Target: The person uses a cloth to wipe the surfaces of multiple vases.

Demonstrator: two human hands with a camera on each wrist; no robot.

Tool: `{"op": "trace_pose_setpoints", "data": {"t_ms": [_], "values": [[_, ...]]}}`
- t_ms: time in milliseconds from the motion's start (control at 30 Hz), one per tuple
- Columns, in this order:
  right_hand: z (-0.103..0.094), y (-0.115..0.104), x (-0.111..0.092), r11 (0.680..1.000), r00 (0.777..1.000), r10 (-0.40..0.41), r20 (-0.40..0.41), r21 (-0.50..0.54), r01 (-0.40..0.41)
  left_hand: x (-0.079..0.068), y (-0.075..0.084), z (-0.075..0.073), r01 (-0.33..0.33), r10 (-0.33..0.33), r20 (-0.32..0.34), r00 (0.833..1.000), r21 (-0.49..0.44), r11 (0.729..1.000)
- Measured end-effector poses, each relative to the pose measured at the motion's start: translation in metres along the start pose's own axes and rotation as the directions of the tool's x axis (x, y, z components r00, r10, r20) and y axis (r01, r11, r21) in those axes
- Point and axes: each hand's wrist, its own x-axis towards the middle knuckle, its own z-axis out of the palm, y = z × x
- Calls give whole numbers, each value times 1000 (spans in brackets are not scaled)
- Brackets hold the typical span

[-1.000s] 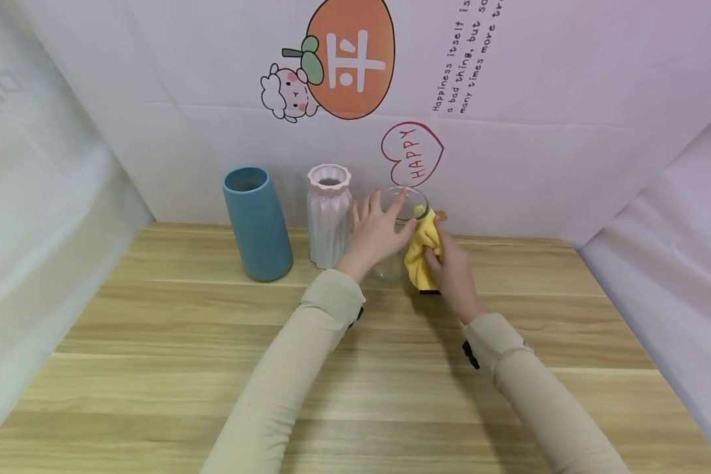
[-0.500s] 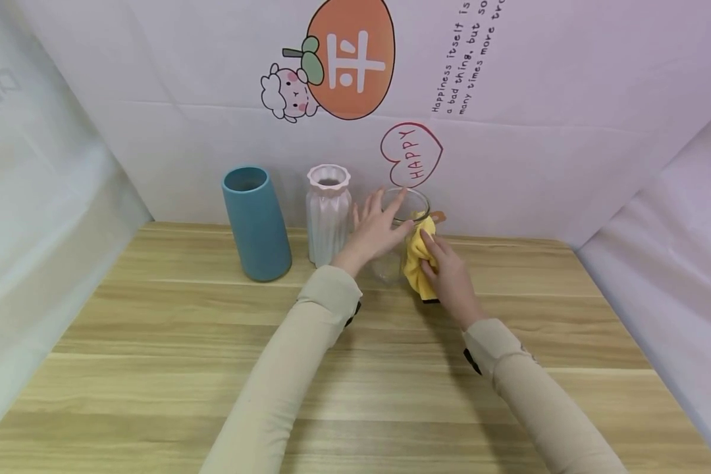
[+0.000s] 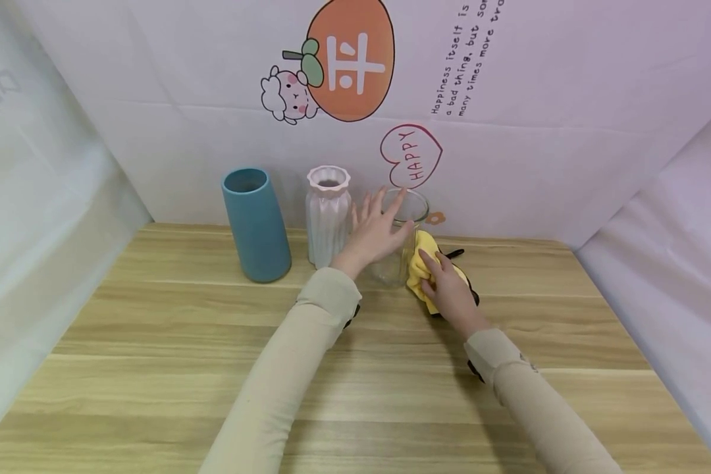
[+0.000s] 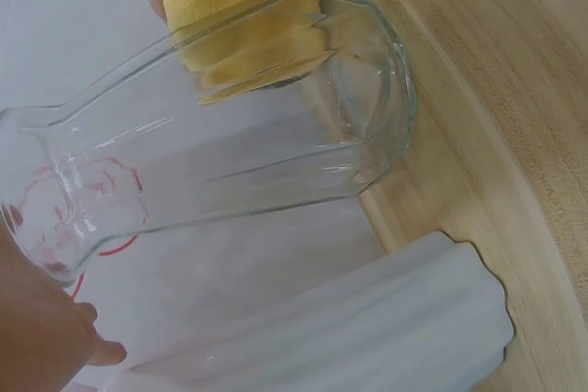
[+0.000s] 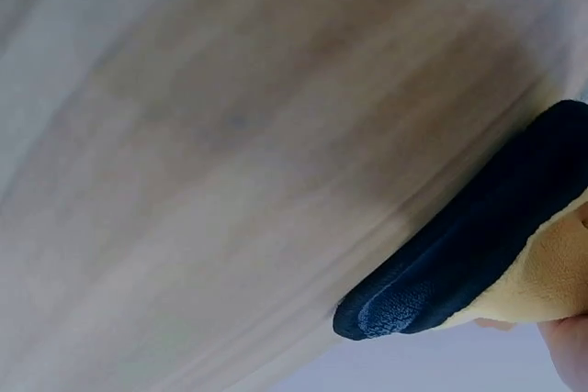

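Observation:
A clear glass vase [image 3: 390, 268] stands upright near the back of the table. My left hand [image 3: 374, 234] grips it at the neck, thumb and index finger on either side of the rim. Seen from the left wrist, the vase [image 4: 239, 162] has a flared mouth and a faceted base. Against the lower right side of the glass, my right hand [image 3: 455, 295] holds a bunched yellow cloth [image 3: 422, 263] with a black edge. That black edge [image 5: 459, 245] spreads low over the wood in the right wrist view; only a bit of the hand shows there.
Just left of the glass vase stands a white fluted vase [image 3: 327, 224], close to my left hand. Farther left is a taller blue vase [image 3: 259, 234]. A white printed backdrop [image 3: 509, 178] rises right behind the wooden table [image 3: 355, 408].
My right hand has moved down along the glass with the cloth, from near the rim to the lower side. The cloth now spreads out to the right. My left hand stays at the neck.

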Motion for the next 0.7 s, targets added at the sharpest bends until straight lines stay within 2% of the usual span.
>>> {"op": "trace_pose_setpoints", "data": {"t_ms": [233, 333, 367, 433, 533, 600, 667, 700], "values": [[6, -3, 2, 999, 998, -19, -56, -35, 17, -7, 1, -1, -32, 46, -83, 995, 163, 986], [6, -3, 3, 998, 997, -30, -77, -49, 26, -11, 2, -6, -68, 105, -171, 980, 209, 975], [6, -2, 4, 998, 996, -35, -85, -53, 31, -13, 1, -8, -87, 136, -213, 967, 227, 970], [5, -1, 4, 998, 994, -49, -101, -51, 44, -16, 0, -13, -121, 202, -306, 930, 265, 957], [3, 0, 4, 998, 991, -61, -120, -28, 58, -20, -4, -22, -123, 268, -440, 857, 331, 936], [0, 0, 4, 998, 989, -59, -135, -5, 59, -21, -9, -27, -100, 279, -515, 811, 347, 932], [-3, -1, 3, 999, 988, -52, -148, 10, 54, -21, -14, -32, -66, 265, -570, 778, 346, 936], [-4, -1, 3, 998, 986, -50, -159, 16, 54, -21, -17, -34, -51, 253, -590, 767, 338, 940]]}}
